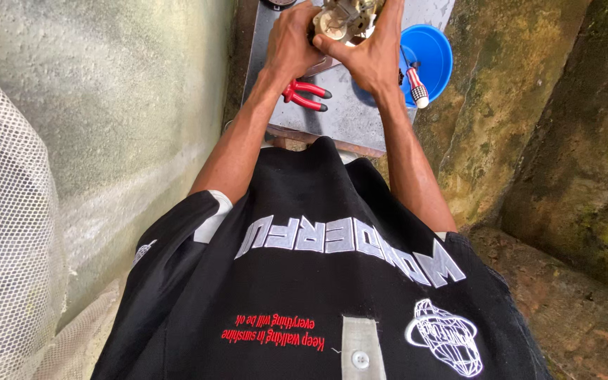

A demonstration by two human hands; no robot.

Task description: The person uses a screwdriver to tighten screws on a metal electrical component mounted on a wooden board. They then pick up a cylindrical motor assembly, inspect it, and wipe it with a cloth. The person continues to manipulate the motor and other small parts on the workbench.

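I observed a small metal part (344,20) at the top edge of the head view, held above the far end of the table (346,116). It was pale and dull, with a round light-coloured opening facing the camera and darker fittings above it. The frame edge cut off its upper portion, so I could not identify it further.

The left hand (291,43) was wrapped against the part's left side, its grip clamped on the part with fingers curled over the top. The right hand (373,53) was pressed to the right side, its grip likewise clamped on the part, thumb laid across the lower front below the round opening. Both hands touched each other at the part.

Red-handled pliers (306,95) lay on the grey table just below the left wrist, handles pointing right. A blue bowl (432,53) sat at the table's right edge, partly hidden by the right hand and forearm. A screwdriver with a chequered black-and-white handle (416,88) rested on the bowl's rim. A pale wall (107,105) stood to the left with white netting (1,246) near it; mossy stone (564,105) stood to the right. The black shirt (318,295) filled the lower view.
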